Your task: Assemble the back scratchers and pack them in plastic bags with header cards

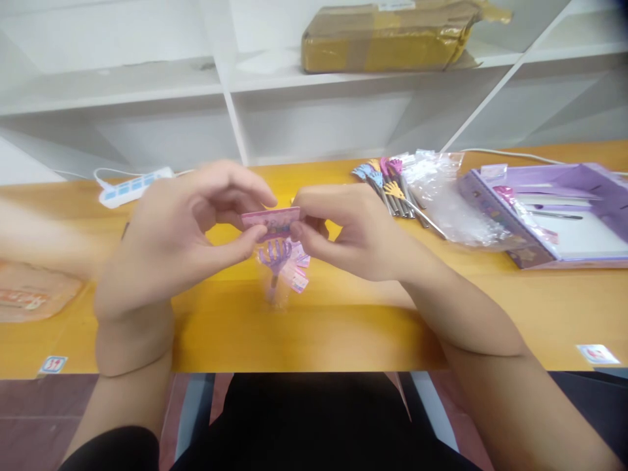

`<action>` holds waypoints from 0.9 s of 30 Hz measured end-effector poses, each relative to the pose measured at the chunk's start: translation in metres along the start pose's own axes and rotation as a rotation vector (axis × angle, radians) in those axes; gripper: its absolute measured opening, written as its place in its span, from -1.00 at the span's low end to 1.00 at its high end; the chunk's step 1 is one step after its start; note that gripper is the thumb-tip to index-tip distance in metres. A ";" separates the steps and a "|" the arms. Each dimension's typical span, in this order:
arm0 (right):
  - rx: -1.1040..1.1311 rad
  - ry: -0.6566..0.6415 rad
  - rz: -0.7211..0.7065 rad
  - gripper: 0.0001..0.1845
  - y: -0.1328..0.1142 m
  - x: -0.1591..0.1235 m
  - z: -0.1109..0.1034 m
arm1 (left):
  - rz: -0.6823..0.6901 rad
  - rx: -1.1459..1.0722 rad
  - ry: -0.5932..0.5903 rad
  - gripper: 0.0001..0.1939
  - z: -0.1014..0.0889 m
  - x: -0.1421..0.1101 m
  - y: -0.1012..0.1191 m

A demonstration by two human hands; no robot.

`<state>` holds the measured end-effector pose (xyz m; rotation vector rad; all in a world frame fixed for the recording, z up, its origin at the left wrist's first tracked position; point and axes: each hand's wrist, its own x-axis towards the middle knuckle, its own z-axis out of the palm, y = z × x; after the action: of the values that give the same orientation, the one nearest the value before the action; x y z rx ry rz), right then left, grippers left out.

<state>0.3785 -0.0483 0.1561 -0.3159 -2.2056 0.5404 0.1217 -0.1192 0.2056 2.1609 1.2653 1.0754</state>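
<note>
My left hand [181,226] and my right hand [350,229] both pinch a small pink header card [271,221] held above the yellow table [314,327]. From the card hangs a clear little bag [275,275] with a purple hand-shaped toy [275,256] inside. My left thumb and fingers grip the card's left end, my right thumb and fingers its right end. A few small pink cards [297,271] lie on the table just behind the bag.
A bunch of hand-shaped sticks [387,186] and crumpled clear bags [441,196] lie at the back right, beside an open purple box [549,216]. A white power strip [132,186] sits back left. A cardboard parcel [387,36] rests on the white shelf. Stickers [596,354] lie near the front edge.
</note>
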 end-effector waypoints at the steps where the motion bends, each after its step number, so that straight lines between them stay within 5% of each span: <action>1: 0.014 -0.012 0.017 -0.65 0.002 0.000 -0.001 | -0.015 -0.004 -0.002 -0.70 0.000 0.000 0.000; 4: 0.157 -0.133 0.105 -0.68 0.010 0.002 -0.002 | -0.044 0.023 0.026 -0.71 0.001 0.001 0.003; 10: 0.425 -0.573 0.310 -0.57 0.031 0.009 0.015 | -0.045 0.166 0.116 -0.89 0.004 0.001 0.008; 19: 0.543 -0.562 0.258 -0.61 0.064 0.007 0.050 | -0.071 0.235 0.154 -0.81 0.002 0.000 0.003; 23: 0.421 -0.444 0.195 -0.74 0.076 0.011 0.011 | -0.048 -0.017 0.239 -0.82 0.006 0.003 0.006; 27: 0.058 -0.133 0.358 -0.81 0.073 0.008 -0.064 | -0.067 -0.046 0.272 -0.73 0.006 0.004 0.006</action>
<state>0.4267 0.0362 0.1632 -0.6686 -2.2676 0.8383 0.1310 -0.1190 0.2073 1.9730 1.4031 1.3925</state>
